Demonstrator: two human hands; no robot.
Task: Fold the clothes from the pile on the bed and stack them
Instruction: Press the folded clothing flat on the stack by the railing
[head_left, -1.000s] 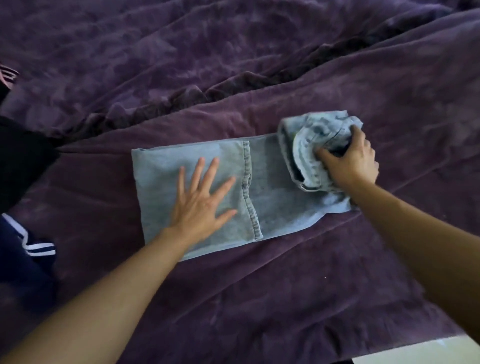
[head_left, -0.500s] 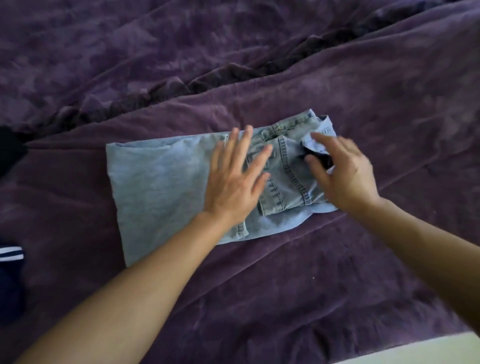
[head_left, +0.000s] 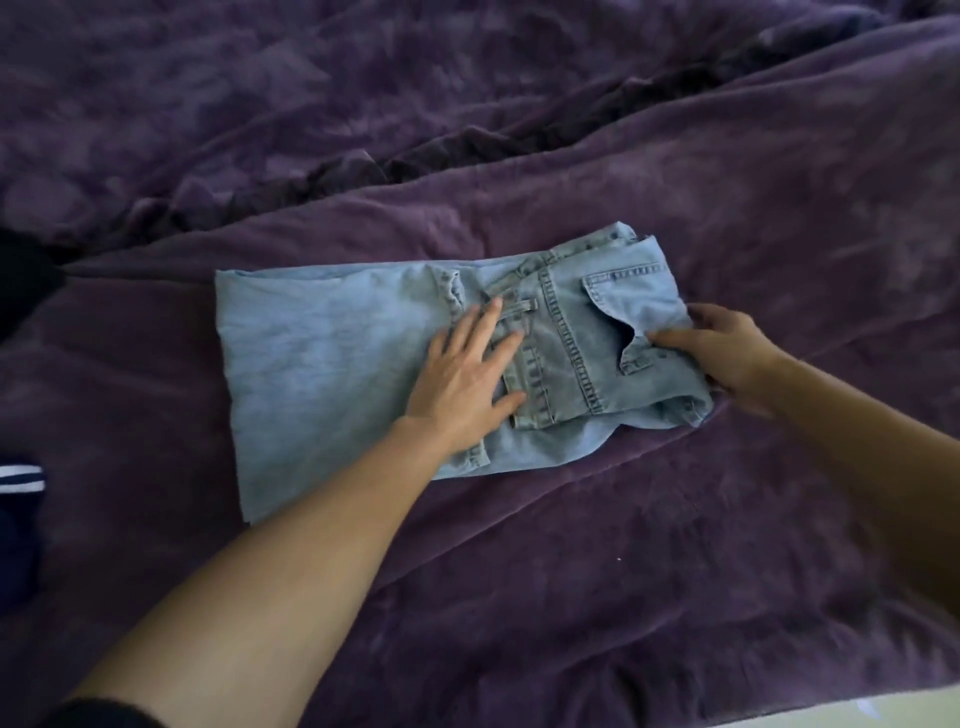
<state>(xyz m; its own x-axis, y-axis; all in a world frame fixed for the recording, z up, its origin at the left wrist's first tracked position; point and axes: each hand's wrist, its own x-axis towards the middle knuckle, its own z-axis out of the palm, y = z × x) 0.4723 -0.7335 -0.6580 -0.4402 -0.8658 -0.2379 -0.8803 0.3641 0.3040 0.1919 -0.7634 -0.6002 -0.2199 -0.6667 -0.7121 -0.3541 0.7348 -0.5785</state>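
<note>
Light blue jeans (head_left: 332, 353) lie folded into a long rectangle on the purple blanket (head_left: 571, 571). Their waist end is folded over on the right, with a back pocket and belt loops showing on top. My left hand (head_left: 470, 374) presses flat on the middle of the jeans, fingers straight, at the edge of the folded-over part. My right hand (head_left: 727, 353) is at the right edge of the jeans. Its thumb lies on top of the denim and its fingers curl under the fold, pinching it.
A dark navy garment with white stripes (head_left: 18, 499) lies at the left edge. A black cloth (head_left: 21, 280) sits further back on the left. A ridge of bunched blanket (head_left: 363, 166) runs across behind the jeans. The bed's near edge (head_left: 831, 714) is at the bottom right.
My right hand has laid the bunched waist end flat over the jeans and slid to the right edge. My left hand has moved right onto the fold.
</note>
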